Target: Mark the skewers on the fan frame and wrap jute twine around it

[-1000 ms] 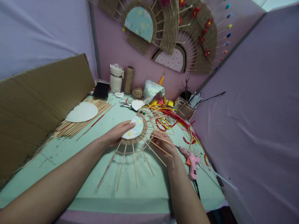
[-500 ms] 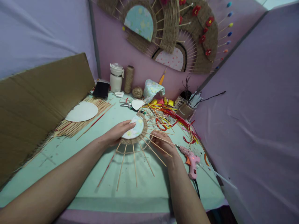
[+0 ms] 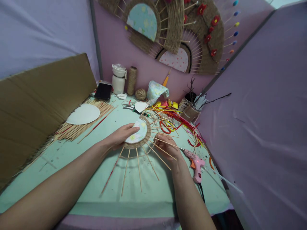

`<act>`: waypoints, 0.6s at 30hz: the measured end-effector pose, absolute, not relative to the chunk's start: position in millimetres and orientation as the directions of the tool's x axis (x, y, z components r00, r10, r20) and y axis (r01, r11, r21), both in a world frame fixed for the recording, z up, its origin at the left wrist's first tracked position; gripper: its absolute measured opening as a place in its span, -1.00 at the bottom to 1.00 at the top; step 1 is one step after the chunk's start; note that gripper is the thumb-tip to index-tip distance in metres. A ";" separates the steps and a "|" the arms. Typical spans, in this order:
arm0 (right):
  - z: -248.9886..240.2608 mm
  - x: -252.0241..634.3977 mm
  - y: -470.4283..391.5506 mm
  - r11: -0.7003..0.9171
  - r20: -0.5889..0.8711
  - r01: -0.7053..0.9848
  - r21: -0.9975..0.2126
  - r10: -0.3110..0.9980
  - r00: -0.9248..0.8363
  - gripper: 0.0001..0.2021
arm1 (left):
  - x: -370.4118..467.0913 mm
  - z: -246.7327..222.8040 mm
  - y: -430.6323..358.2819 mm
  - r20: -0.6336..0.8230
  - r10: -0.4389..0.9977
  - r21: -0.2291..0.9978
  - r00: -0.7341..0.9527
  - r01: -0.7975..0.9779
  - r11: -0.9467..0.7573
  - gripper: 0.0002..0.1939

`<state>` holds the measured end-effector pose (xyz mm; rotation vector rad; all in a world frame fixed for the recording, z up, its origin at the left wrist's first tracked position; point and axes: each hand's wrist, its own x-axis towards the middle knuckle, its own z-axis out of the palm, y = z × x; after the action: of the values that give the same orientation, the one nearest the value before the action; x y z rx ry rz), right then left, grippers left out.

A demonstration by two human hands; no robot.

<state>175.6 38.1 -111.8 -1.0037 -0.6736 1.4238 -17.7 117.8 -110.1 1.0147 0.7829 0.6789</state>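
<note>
My left hand [image 3: 122, 134] grips the flat edge of a half-round panel [image 3: 142, 131] covered in pale flowered fabric, its thumb on top and its other fingers hidden beneath. Twine is woven in a tan band [image 3: 147, 138] along the curved rim, and thin wooden sticks [image 3: 138, 169] fan out from it. At the panel's right, my right hand [image 3: 166, 147] is closed, thumb and fingertips pinched together on a loose strand of twine that curves under the lower sticks. Two sticks pass in front of this hand.
Right of my right hand lies a pink glue gun [image 3: 198, 166]. Red-handled scissors [image 3: 165, 126] and coloured pipe cleaners [image 3: 179, 118] clutter the area behind. A white oval [image 3: 83, 114] rests on bundled sticks at left, beside a cardboard sheet [image 3: 45, 99]. A twine ball [image 3: 140, 94] sits farther back.
Both hands keep their holds almost unchanged. The lower stick ends have shifted very slightly to the right.
</note>
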 end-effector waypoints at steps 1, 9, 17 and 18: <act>-112.1 175.6 37.9 -0.126 -0.185 -0.481 -0.868 0.980 0.077 -0.77 | -17.4 -110.1 117.8 -0.242 0.801 0.920 0.547 -0.133 0.369 -0.64; -115.1 178.1 38.2 -0.165 -0.218 -0.509 -0.845 0.975 0.046 -0.77 | -16.7 -109.7 118.5 -0.214 0.809 0.937 0.548 -0.118 0.328 -0.63; -123.2 189.7 45.6 -0.227 -0.332 -0.575 -0.786 0.939 0.084 -0.76 | -17.0 -106.2 120.7 -0.190 0.886 0.914 0.422 -0.254 0.317 -0.70; -123.1 189.6 45.3 -0.236 -0.337 -0.572 -0.786 0.938 0.077 -0.75 | -17.2 -105.7 121.0 -0.185 0.892 0.910 0.413 -0.272 0.314 -0.70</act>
<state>189.6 45.3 -123.1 -1.0407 -0.4801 1.5115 -17.2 121.0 -105.7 0.9403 0.8030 0.8861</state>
